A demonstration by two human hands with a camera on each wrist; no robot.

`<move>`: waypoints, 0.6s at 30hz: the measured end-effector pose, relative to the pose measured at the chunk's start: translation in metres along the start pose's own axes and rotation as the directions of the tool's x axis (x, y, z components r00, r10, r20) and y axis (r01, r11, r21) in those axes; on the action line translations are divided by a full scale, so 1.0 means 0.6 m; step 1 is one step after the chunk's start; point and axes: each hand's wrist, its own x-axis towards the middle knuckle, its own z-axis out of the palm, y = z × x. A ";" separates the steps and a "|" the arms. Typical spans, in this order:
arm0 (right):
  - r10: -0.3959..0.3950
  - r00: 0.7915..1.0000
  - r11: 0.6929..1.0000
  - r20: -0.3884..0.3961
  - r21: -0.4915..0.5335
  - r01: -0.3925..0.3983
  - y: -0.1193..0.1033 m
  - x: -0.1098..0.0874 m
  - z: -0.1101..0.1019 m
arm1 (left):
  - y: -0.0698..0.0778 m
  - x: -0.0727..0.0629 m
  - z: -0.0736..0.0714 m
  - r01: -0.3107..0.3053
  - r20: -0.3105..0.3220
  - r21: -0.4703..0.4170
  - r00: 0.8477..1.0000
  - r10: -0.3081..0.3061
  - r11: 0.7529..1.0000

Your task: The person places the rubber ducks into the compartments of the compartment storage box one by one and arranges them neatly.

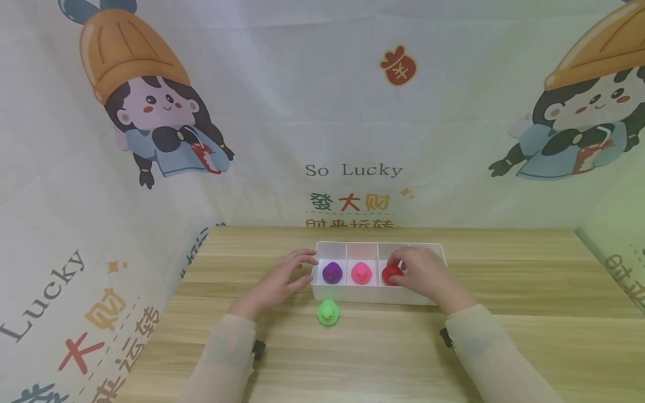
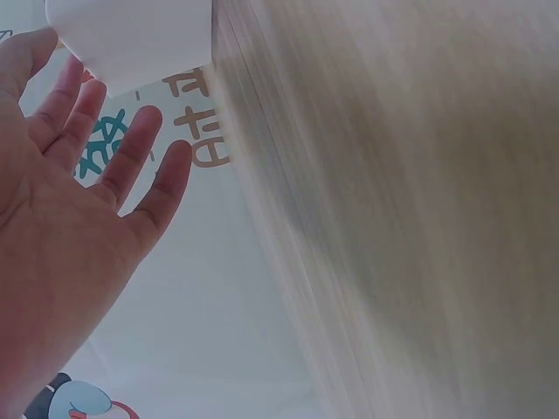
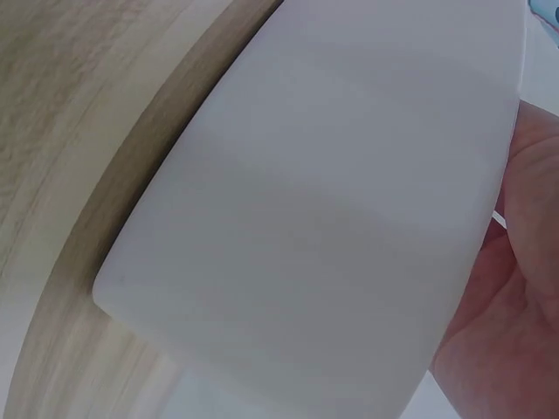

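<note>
A long white divided box [image 1: 373, 294] stands on the table. Its leftmost compartment holds a purple toy duck [image 1: 332, 273], and a pink toy duck [image 1: 361, 273] sits in the one beside it. Over the third compartment, my right hand [image 1: 420, 271] pinches a red toy duck [image 1: 391, 275] between thumb and fingers. The box wall [image 3: 323, 201] hides those fingertips in the right wrist view. My left hand [image 1: 282, 280] is at the box's left end, its fingers spread and fairly straight; the thumb and fingertips reach the end wall [image 2: 131, 39]. A green toy duck [image 1: 328, 313] rests on the table in front of the box.
The wooden table [image 1: 353, 358] runs back to a white printed cloth [image 1: 282, 112] that hangs behind it and along both sides. My right hand and forearm cover the right end of the box in the head view.
</note>
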 end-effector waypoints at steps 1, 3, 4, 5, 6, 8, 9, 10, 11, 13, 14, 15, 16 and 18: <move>0.000 1.000 1.000 0.002 -0.001 0.000 0.000 0.000 0.000 | 0.000 0.000 0.000 0.002 0.000 -0.001 1.000 -0.002 1.000; 0.008 1.000 1.000 0.008 -0.001 -0.008 0.000 0.001 0.000 | 0.001 0.000 0.000 0.006 0.001 -0.002 1.000 -0.006 1.000; 0.008 1.000 1.000 0.008 -0.002 -0.008 0.000 0.002 0.000 | 0.001 0.000 0.000 0.008 0.002 -0.002 1.000 -0.008 1.000; 0.006 1.000 1.000 0.009 -0.003 -0.006 0.000 0.002 0.000 | 0.002 0.000 -0.001 0.010 0.003 -0.003 1.000 -0.010 1.000; 0.003 1.000 1.000 0.010 -0.005 -0.003 0.000 0.003 0.000 | 0.002 0.000 -0.001 0.012 0.004 -0.002 1.000 -0.012 1.000; 0.003 1.000 1.000 0.013 -0.006 -0.003 0.000 0.004 0.000 | 0.002 0.000 -0.001 0.016 0.006 -0.005 1.000 -0.016 1.000; 0.002 1.000 1.000 0.014 -0.008 -0.002 0.001 0.005 0.000 | 0.002 0.000 -0.001 0.015 0.006 -0.005 1.000 -0.015 1.000; 0.003 1.000 1.000 0.015 -0.009 -0.002 0.001 0.005 0.000 | 0.002 0.000 -0.001 0.015 0.008 -0.004 1.000 -0.015 1.000; 0.003 1.000 1.000 0.018 -0.011 -0.003 0.001 0.006 0.001 | 0.002 0.000 -0.001 0.013 0.007 -0.005 1.000 -0.013 1.000; 0.006 1.000 1.000 0.022 -0.014 -0.006 0.001 0.006 0.001 | 0.001 0.000 -0.001 0.010 0.008 -0.005 1.000 -0.010 1.000; 0.006 1.000 1.000 0.023 -0.013 -0.006 0.001 0.007 0.001 | 0.001 0.001 -0.001 0.007 0.009 -0.006 1.000 -0.007 1.000; 0.008 1.000 1.000 0.024 -0.013 -0.007 0.000 0.007 0.000 | 0.000 0.001 0.000 0.003 0.009 -0.006 1.000 -0.003 1.000; 0.010 1.000 1.000 0.026 -0.011 -0.010 0.000 0.006 0.000 | -0.001 0.002 0.000 -0.001 0.008 -0.005 1.000 0.001 1.000; 0.006 1.000 1.000 0.026 -0.006 -0.006 -0.002 0.006 -0.001 | -0.003 0.002 0.000 -0.008 0.008 -0.006 1.000 0.008 1.000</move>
